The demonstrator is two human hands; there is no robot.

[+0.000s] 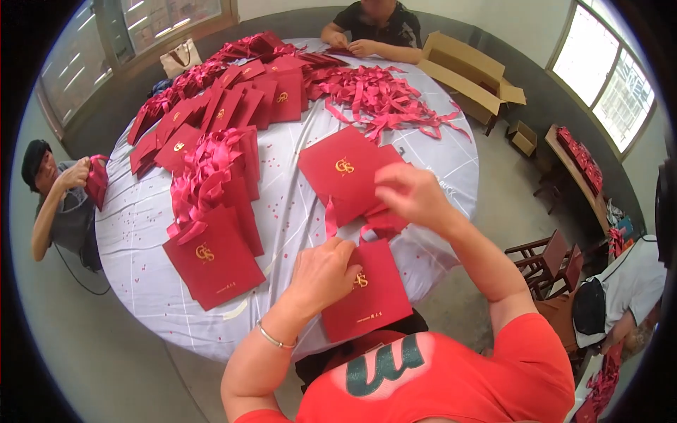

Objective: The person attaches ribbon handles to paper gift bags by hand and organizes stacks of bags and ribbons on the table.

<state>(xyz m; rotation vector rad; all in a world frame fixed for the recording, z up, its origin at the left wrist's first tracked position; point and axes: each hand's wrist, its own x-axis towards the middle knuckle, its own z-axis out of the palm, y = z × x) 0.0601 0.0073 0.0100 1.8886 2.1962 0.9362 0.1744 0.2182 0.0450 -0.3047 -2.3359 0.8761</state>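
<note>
In front of me at the table's near edge lies a flat red gift bag (367,303) with gold print. My left hand (321,275) is closed on its upper left part, thumb on the front. A pink ribbon (331,217) rises just above these fingers, and another short ribbon end shows at the bag's top edge. My right hand (416,194) is raised over the right side of a stack of red bags (338,166), fingers bent together. Whatever they pinch, if anything, is too small to make out.
Finished-looking bags with ribbon handles (211,254) stand in a row at left, more bags (247,99) behind. Loose pink ribbons (384,99) are heaped at the far right of the round table (282,190). Two people sit around it. A cardboard box (462,74) stands beyond.
</note>
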